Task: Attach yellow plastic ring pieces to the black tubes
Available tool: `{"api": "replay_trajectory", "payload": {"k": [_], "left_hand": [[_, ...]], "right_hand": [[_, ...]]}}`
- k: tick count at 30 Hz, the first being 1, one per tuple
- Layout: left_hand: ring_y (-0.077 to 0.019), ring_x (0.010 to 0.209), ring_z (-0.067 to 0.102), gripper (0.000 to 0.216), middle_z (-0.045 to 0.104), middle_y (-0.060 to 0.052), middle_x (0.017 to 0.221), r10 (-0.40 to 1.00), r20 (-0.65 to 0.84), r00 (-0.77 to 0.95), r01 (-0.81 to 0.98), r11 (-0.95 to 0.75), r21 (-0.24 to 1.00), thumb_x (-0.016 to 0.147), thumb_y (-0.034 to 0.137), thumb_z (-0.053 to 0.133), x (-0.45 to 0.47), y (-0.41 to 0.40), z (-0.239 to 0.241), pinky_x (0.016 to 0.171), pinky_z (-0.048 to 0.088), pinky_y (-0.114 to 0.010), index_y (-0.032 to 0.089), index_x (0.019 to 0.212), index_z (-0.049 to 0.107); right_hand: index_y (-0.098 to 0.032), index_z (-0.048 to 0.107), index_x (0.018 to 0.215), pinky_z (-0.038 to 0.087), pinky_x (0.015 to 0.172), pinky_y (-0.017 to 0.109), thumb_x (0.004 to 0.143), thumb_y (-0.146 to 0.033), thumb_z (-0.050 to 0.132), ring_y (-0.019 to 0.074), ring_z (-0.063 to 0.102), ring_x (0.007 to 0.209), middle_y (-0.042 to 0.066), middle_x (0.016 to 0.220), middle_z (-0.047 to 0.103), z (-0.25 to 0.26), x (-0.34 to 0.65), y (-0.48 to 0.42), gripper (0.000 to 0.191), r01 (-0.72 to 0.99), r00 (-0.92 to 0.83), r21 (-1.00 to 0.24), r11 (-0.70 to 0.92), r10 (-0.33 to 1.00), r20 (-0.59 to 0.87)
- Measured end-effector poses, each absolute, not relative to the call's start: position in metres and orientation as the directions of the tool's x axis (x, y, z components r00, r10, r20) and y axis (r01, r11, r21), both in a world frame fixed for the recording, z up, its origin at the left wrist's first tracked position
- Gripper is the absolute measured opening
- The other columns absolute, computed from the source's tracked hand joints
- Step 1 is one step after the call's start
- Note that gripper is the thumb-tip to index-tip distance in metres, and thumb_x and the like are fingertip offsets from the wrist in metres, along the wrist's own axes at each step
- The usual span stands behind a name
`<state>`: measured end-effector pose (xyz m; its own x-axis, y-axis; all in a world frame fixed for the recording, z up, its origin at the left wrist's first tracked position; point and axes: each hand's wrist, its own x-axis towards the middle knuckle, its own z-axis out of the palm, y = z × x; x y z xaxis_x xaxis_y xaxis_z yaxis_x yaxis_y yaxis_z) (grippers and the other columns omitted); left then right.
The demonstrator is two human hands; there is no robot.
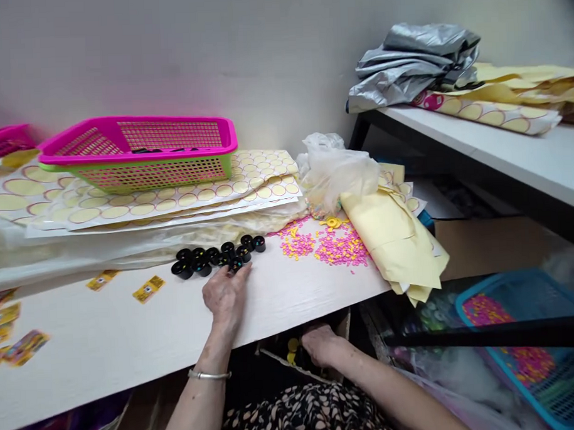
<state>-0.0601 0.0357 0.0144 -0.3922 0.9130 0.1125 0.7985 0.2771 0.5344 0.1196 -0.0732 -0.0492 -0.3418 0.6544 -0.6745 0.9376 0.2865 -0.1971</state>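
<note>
My left hand point(226, 292) rests at the front of a cluster of small round black cups point(201, 266) on the white table. Its thumb and fingers close around the nearest black cup point(235, 264); tiny coloured bits show inside several of the cups. Below the table edge, my right hand point(320, 345) reaches into an open cardboard box point(277, 356). Beside it in the box lie round yellow pieces point(292, 349) and dark pieces. The fingers of that hand are hidden.
A pink and green basket point(172, 175) stands on printed sticker sheets point(271, 184) behind the cups. Pink and yellow beads point(339, 246) lie right, by a clear plastic bag point(339, 169) and folded yellow paper point(396, 236). Yellow cards point(148, 289) lie left; a blue basket point(487, 283) sits lower right.
</note>
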Motion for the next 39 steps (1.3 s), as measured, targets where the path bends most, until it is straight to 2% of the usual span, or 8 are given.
{"api": "replay_trajectory", "payload": {"k": [6, 9, 11, 13, 15, 22, 28, 39], "left_hand": [[-0.0168, 0.056, 0.050, 0.034, 0.055, 0.000, 0.054, 0.925, 0.066, -0.375, 0.779, 0.276, 0.563, 0.067, 0.052, 0.055, -0.056, 0.030, 0.023, 0.053, 0.029, -0.026, 0.020, 0.058, 0.058], [-0.0144, 0.053, 0.049, 0.030, 0.053, 0.002, 0.053, 0.959, 0.003, -0.283, 0.769, 0.225, 0.599, 0.068, 0.049, 0.057, -0.042, 0.014, 0.020, 0.052, 0.030, -0.025, 0.020, 0.060, 0.059], [-0.0132, 0.056, 0.050, 0.027, 0.054, 0.002, 0.058, 0.988, 0.015, -0.153, 0.780, 0.111, 0.616, 0.069, 0.046, 0.057, -0.026, 0.003, 0.016, 0.054, 0.032, -0.024, 0.020, 0.063, 0.060], [-0.0123, 0.060, 0.051, 0.025, 0.055, 0.002, 0.064, 0.998, 0.060, -0.034, 0.791, -0.010, 0.612, 0.072, 0.043, 0.056, -0.011, -0.006, 0.012, 0.056, 0.033, -0.023, 0.020, 0.066, 0.060], [-0.0115, 0.063, 0.051, 0.023, 0.054, 0.002, 0.067, 0.995, 0.096, 0.018, 0.806, -0.071, 0.587, 0.074, 0.042, 0.055, 0.000, -0.012, 0.008, 0.057, 0.033, -0.022, 0.020, 0.068, 0.060], [-0.0113, 0.066, 0.051, 0.021, 0.055, 0.003, 0.073, 0.991, 0.120, 0.055, 0.822, -0.114, 0.558, 0.073, 0.042, 0.059, 0.005, -0.014, 0.004, 0.060, 0.033, -0.023, 0.022, 0.075, 0.059], [-0.0115, 0.068, 0.051, 0.022, 0.053, 0.003, 0.073, 0.992, 0.099, 0.072, 0.789, -0.118, 0.603, 0.073, 0.043, 0.061, 0.004, -0.014, 0.006, 0.061, 0.034, -0.023, 0.021, 0.075, 0.056], [-0.0115, 0.070, 0.052, 0.019, 0.055, 0.002, 0.075, 0.990, 0.113, 0.080, 0.770, -0.133, 0.624, 0.078, 0.040, 0.056, 0.003, -0.016, 0.005, 0.062, 0.034, -0.024, 0.021, 0.080, 0.059]], "right_hand": [[-0.008, 0.061, 0.107, 0.048, 0.075, 0.034, 0.065, -0.007, 0.056, 0.0273, 0.061, 0.095, 0.018, 0.103, 0.065, -0.002, 0.140, -0.091, 0.042, 0.914, -0.403, -0.225, 0.338, 0.690, -0.601], [-0.016, 0.066, 0.084, 0.043, 0.057, 0.022, 0.072, -0.017, 0.056, 0.0146, 0.059, 0.065, 0.002, 0.070, 0.065, 0.040, 0.169, -0.075, 0.015, 0.725, -0.657, -0.583, 0.366, 0.621, -0.426], [-0.018, 0.063, 0.083, 0.039, 0.054, 0.019, 0.078, -0.016, 0.048, 0.0104, 0.053, 0.061, -0.002, 0.067, 0.061, 0.060, 0.189, -0.048, 0.016, 0.669, -0.567, -0.688, 0.280, 0.791, -0.230], [-0.016, 0.061, 0.074, 0.037, 0.058, 0.021, 0.081, -0.015, 0.042, 0.0117, 0.051, 0.063, 0.001, 0.067, 0.059, 0.066, 0.206, -0.012, 0.021, 0.804, -0.232, -0.570, 0.170, 0.972, -0.038], [-0.015, 0.061, 0.068, 0.035, 0.060, 0.024, 0.080, -0.012, 0.041, 0.0136, 0.050, 0.064, 0.003, 0.066, 0.057, 0.060, 0.215, 0.023, 0.023, 0.898, -0.039, -0.435, 0.064, 0.997, 0.066], [-0.019, 0.065, 0.085, 0.035, 0.072, 0.027, 0.083, -0.022, 0.050, 0.0177, 0.051, 0.087, 0.006, 0.090, 0.058, 0.028, 0.198, 0.061, 0.016, 0.917, -0.199, -0.344, 0.201, 0.979, 0.042], [-0.017, 0.062, 0.081, 0.033, 0.072, 0.028, 0.087, -0.021, 0.045, 0.0194, 0.048, 0.087, 0.008, 0.088, 0.057, 0.027, 0.185, 0.058, 0.018, 0.944, -0.259, -0.206, 0.259, 0.966, 0.028], [-0.017, 0.055, 0.077, 0.035, 0.073, 0.027, 0.078, -0.009, 0.043, 0.0182, 0.051, 0.082, 0.006, 0.082, 0.058, 0.015, 0.191, 0.057, 0.015, 0.879, -0.236, -0.403, 0.256, 0.967, 0.101]]}}
